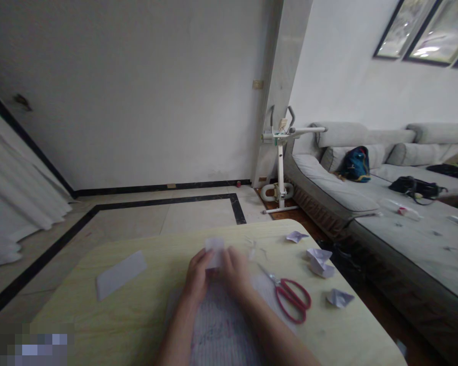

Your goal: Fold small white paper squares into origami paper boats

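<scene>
Between my two hands, above the table, is a small piece of white paper [215, 246]. My left hand [198, 273] closes on its left edge with the thumb on top. My right hand [235, 269] is curled at the paper's right edge and is smeared by motion. Under my forearms lies a lined sheet with writing [223, 325]. To the right, red-handled scissors [292, 297] rest with their blades pointing up and left. A folded strip of white paper [121, 275] lies off to the left.
Folded paper shapes [320, 262] line the right side of the pale wooden table [137, 325]. Thin paper scraps [254, 247] lie beyond my right hand. Past the table stand a white exercise machine [280, 162] and a grey sofa [397, 223] with bags on it.
</scene>
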`<act>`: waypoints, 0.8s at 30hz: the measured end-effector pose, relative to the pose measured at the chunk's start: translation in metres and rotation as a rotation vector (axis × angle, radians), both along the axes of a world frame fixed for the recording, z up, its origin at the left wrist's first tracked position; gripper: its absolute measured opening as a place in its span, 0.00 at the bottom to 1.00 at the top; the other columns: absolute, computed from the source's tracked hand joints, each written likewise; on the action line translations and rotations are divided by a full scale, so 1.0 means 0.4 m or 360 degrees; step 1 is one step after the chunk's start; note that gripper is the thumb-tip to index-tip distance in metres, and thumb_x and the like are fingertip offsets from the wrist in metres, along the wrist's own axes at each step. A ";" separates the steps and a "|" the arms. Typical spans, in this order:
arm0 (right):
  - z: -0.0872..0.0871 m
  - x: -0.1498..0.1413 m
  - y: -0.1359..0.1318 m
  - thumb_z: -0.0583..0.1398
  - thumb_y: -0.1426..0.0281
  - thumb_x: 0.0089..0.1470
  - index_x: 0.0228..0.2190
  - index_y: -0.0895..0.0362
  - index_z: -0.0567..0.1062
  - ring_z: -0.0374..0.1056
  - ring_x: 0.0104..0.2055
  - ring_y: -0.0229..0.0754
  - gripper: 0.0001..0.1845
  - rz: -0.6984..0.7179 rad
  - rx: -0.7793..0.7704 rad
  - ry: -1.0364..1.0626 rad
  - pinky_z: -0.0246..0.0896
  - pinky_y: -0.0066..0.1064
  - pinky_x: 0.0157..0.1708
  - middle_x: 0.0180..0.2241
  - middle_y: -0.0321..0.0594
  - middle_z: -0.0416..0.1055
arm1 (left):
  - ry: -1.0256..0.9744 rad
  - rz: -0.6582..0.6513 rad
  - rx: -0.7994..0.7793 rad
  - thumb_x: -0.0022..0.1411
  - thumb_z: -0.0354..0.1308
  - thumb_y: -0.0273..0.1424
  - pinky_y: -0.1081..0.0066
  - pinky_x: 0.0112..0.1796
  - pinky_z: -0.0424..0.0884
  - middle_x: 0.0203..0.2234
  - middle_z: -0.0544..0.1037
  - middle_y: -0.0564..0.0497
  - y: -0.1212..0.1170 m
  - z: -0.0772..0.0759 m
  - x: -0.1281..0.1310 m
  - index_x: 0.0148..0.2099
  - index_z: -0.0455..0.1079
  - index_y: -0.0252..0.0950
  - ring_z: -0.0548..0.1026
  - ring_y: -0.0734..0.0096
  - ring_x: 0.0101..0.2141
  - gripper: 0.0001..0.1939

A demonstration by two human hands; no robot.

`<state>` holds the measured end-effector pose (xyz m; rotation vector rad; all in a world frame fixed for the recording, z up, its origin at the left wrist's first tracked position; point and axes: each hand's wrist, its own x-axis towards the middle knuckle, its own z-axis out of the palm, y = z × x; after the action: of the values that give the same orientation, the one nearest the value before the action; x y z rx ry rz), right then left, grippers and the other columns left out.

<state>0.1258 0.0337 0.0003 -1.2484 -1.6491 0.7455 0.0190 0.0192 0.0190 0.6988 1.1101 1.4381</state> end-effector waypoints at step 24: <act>0.005 0.004 0.000 0.51 0.69 0.53 0.21 0.58 0.64 0.57 0.25 0.36 0.11 -0.0015 -0.0099 0.0435 0.50 0.26 0.25 0.21 0.33 0.62 | -0.0060 -0.0075 0.0029 0.47 0.63 0.36 0.72 0.30 0.69 0.31 0.79 0.47 -0.005 -0.035 0.013 0.40 0.74 0.31 0.76 0.66 0.29 0.18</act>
<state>0.1274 0.0336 0.0023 -1.1406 -1.4057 0.9244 0.0241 0.0171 0.0049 0.7035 1.0460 1.4177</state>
